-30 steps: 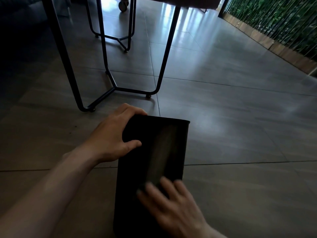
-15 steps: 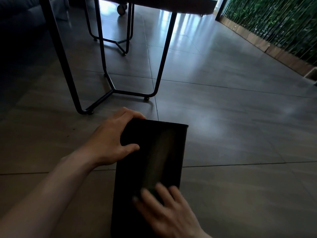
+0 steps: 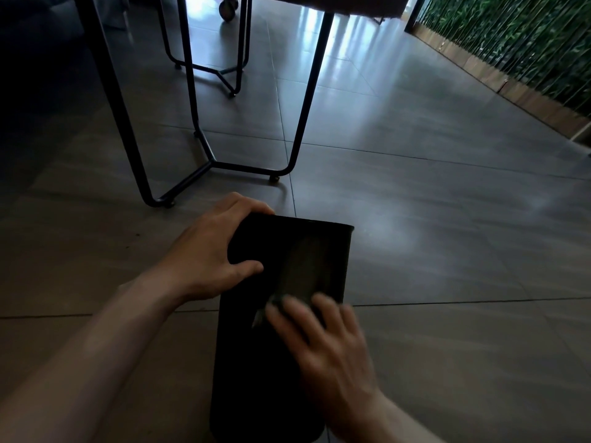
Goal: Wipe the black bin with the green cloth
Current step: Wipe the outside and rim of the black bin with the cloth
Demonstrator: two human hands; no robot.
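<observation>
The black bin [image 3: 287, 282], unlabelled, lies lengthwise pointing away on the floor [image 3: 447, 251]; left hand [image 3: 211, 251] grips its far end, right hand [image 3: 323, 340] fingers spread flat on the green cloth [image 3: 278, 302].

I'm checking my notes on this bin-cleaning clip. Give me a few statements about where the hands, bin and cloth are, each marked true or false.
1. The black bin lies on its side on the tiled floor. True.
2. The left hand grips the bin near its far end. True.
3. The right hand hangs clear of the bin. False: it presses on the bin's side, over a cloth barely visible beneath its fingers.
4. The bin sits on a table. False: it is on the floor.
</observation>
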